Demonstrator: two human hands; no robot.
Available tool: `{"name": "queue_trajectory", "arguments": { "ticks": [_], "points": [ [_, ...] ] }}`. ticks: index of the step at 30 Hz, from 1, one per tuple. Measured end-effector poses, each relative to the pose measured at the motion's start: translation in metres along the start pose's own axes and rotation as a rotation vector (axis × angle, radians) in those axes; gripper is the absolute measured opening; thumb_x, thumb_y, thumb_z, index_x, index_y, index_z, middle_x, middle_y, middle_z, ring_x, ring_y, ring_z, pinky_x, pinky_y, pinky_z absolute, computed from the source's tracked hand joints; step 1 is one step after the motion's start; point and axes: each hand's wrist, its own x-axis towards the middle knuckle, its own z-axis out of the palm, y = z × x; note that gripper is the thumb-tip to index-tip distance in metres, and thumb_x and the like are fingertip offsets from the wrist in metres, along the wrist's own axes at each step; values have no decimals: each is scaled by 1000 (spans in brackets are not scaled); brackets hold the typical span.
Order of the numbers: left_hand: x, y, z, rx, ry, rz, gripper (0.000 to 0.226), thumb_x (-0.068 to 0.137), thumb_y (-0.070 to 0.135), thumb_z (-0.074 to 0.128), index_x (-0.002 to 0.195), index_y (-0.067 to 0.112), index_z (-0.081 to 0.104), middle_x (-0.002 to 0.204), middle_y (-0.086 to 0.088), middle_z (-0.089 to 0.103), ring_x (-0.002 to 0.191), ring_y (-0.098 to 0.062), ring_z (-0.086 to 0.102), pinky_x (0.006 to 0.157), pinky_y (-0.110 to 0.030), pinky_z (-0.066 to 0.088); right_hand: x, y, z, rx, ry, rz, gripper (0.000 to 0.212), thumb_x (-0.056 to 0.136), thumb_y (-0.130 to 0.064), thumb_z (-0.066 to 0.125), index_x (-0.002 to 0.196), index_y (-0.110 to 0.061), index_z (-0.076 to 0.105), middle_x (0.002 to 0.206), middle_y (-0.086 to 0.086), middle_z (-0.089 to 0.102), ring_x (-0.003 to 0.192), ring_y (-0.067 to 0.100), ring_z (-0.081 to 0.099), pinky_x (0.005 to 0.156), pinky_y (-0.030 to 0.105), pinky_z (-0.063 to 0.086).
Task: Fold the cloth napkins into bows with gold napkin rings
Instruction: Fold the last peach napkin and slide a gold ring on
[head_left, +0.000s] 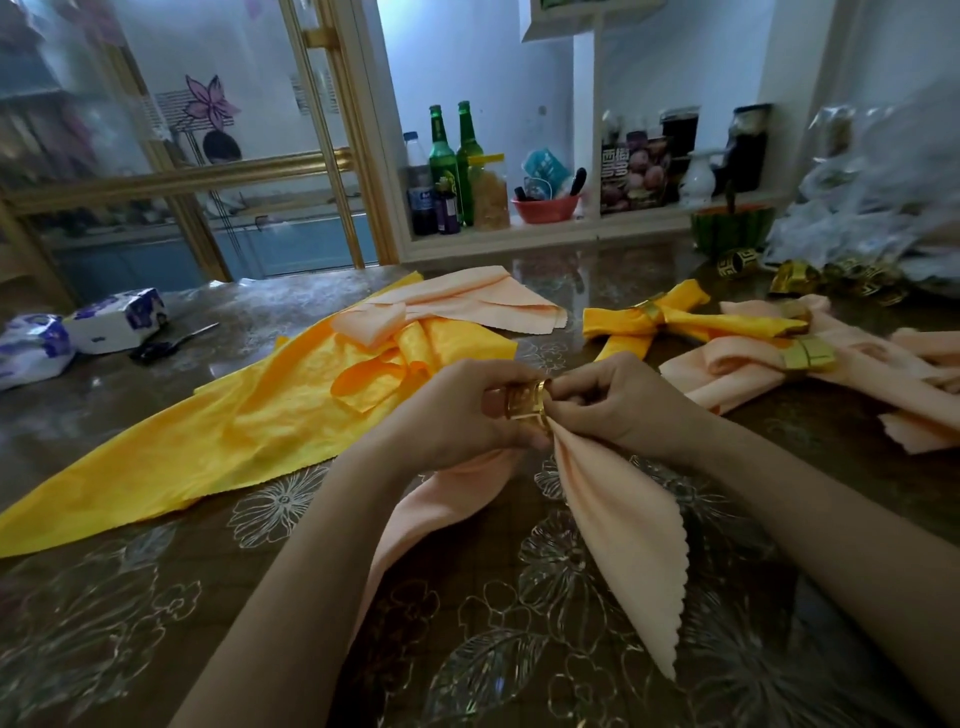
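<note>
At the far left of the tabletop (130, 597) lie two tissue packs (117, 319), with scissors (171, 340) just beside them. Next, a yellow napkin (208, 441) is spread flat, its far part gathered into loops, and a folded peach cloth (467, 304) lies against its far edge. Near the middle, the left hand (462, 415) grips a gold ring (524, 408), fingers curled round it. The right hand (623, 405) meets the ring's right end, its fingers pressed together and pinching the peach napkin (618, 530) where it enters the ring. That napkin hangs from the ring in two tails, one under each wrist, both reaching the tabletop. Further right lie a yellow bow (670, 325) and peach bows (753, 364), each ringed, with loose rings (737, 264) beyond them.
</note>
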Motion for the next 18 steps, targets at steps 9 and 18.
{"name": "queue_trajectory", "arguments": {
  "ticks": [9, 18],
  "points": [
    [-1, -12, -10, 91, 45, -66, 55, 72, 25, 78, 123, 23, 59, 108, 11, 59, 100, -2, 52, 73, 3, 35, -2, -1, -19, -35, 139, 114, 16, 87, -12, 62, 86, -27, 68, 68, -14, 66, 58, -5, 59, 49, 7, 42],
    [-2, -11, -4, 263, 187, -7, 55, 73, 23, 77, 125, 23, 58, 117, 1, 61, 107, -16, 54, 93, -35, 43, 2, -6, -6, 205, 45, 367, 30, 79, -50, 56, 92, -24, 65, 88, 4, 70, 82, 20, 67, 78, 34, 53]
  ]
}}
